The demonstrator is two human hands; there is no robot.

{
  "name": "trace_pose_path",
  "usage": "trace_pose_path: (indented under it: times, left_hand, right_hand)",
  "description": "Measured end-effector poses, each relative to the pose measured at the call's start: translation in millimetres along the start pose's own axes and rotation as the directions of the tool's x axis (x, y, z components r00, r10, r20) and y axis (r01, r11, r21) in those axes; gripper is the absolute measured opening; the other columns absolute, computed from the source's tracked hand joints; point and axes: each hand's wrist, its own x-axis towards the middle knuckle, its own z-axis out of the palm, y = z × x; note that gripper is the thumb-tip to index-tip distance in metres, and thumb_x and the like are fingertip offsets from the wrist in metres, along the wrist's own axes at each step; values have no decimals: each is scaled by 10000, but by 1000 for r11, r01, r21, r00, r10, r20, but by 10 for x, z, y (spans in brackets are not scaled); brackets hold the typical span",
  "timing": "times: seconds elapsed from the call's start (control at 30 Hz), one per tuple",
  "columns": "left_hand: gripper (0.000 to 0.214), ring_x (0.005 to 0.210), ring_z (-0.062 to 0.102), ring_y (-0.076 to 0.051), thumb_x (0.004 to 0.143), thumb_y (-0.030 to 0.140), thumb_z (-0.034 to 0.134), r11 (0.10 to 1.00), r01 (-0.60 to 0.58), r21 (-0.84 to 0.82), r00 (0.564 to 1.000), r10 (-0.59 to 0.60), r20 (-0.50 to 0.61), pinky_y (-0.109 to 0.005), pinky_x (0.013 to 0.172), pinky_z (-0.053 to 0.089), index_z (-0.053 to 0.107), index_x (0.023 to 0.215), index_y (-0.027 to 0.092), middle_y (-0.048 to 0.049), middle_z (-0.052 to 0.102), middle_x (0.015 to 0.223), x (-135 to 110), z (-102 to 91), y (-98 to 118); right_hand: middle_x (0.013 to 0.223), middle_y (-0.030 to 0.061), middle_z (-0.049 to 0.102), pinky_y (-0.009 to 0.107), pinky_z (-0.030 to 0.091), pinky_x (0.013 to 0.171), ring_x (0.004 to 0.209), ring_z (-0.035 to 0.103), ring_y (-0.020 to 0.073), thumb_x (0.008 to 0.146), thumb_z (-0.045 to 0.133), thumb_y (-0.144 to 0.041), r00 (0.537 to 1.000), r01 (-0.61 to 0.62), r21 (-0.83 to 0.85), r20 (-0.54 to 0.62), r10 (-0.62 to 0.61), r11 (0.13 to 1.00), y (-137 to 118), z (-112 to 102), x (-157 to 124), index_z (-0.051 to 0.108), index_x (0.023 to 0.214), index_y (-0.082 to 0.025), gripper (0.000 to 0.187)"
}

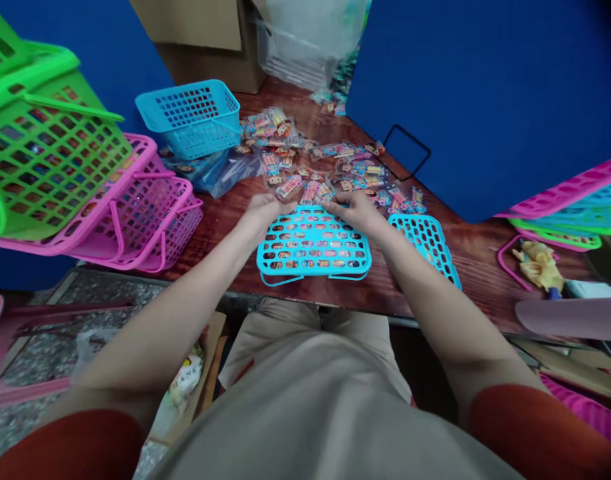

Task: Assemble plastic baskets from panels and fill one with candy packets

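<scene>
A light-blue plastic basket sits near the table's front edge, a slotted lid over its top. Small packets show through the slots, and its handles hang folded down on the near side. At the far left corner, my left hand has its fingers closed on the lid's edge. My right hand pinches the same far edge farther right. Just beyond both hands lie colourful small packets in clear wrapping. Another blue slotted lid rests on the table beside my right forearm.
An uncovered blue basket stands at the back left. Filled green baskets and pink baskets are stacked at the left. More lids, a yellow figure and a black frame are on the right. A cardboard box stands behind.
</scene>
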Motion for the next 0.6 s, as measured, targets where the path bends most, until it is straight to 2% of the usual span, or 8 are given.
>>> trace_pose_path:
  times: [0.13, 0.2, 0.23, 0.33, 0.43, 0.5, 0.57, 0.6]
  left_hand:
    - [340, 566, 557, -161, 643, 353, 750, 988, -20, 154, 999, 26, -36, -276, 564, 453, 449, 599, 202, 16, 524, 547, 40, 3, 0]
    - [310, 677, 598, -190, 656, 349, 743, 963, -63, 261, 994, 85, -73, -296, 643, 478, 473, 630, 200, -4, 566, 623, 26, 3, -1]
    - [278, 748, 615, -210, 668, 344, 739, 932, -98, 348, 986, 137, -91, -316, 700, 488, 502, 674, 197, -18, 596, 688, 18, 4, 0]
    - [276, 909, 630, -269, 753, 360, 686, 743, -172, 647, 954, 290, -80, -404, 840, 486, 555, 934, 197, -59, 645, 891, -14, 19, 9]
    - [322, 1015, 611, -298, 834, 316, 613, 586, -252, 770, 927, 374, 18, -448, 898, 479, 515, 1113, 188, -97, 637, 1037, -69, 56, 21]
    - [265, 1173, 533, -315, 867, 239, 561, 428, -360, 829, 861, 494, 119, -468, 988, 434, 523, 1121, 176, -125, 590, 1172, -118, 93, 24]
    - [223, 1312, 408, -328, 900, 176, 482, 236, -446, 863, 774, 586, 240, -490, 1073, 360, 541, 1114, 157, -146, 525, 1279, -164, 133, 24]
    - [229, 1343, 367, -331, 917, 159, 440, 161, -471, 867, 746, 598, 294, -493, 1089, 342, 547, 1119, 147, -155, 506, 1304, -182, 153, 23]
  right_hand:
    - [581, -18, 421, 272, 285, 579, 598, 401, 134, 879, 468, -600, 1000, -7, -105, 6, 7, 994, -6, 20, 0, 511, 625, -182, 491]
    - [630, 17, 500, 294, 328, 636, 659, 450, 170, 916, 453, -530, 997, 11, -287, -69, -32, 958, -74, 45, -42, 568, 681, -176, 440]
    - [698, 45, 555, 316, 351, 690, 724, 477, 197, 929, 455, -486, 989, 40, -399, -114, -93, 916, -114, 59, -66, 607, 745, -171, 395]
    - [980, 120, 622, 407, 353, 856, 947, 479, 272, 956, 444, -351, 930, 171, -670, -132, -343, 722, -223, 97, -127, 647, 979, -169, 274]
    - [998, 126, 611, 406, 362, 862, 962, 470, 268, 989, 370, -283, 885, 333, -753, 42, -463, 568, -270, 111, -153, 640, 1014, -163, 296]
    - [957, 120, 607, 375, 379, 825, 919, 479, 251, 1005, 337, -295, 862, 421, -736, 143, -486, 530, -270, 113, -154, 639, 994, -148, 336]
    - [945, 120, 604, 354, 390, 799, 892, 488, 242, 1010, 333, -325, 855, 447, -720, 171, -489, 531, -256, 117, -146, 638, 983, -132, 362]
    - [946, 121, 603, 350, 393, 794, 886, 492, 240, 1010, 337, -333, 858, 442, -721, 165, -487, 534, -247, 122, -139, 637, 977, -125, 366]
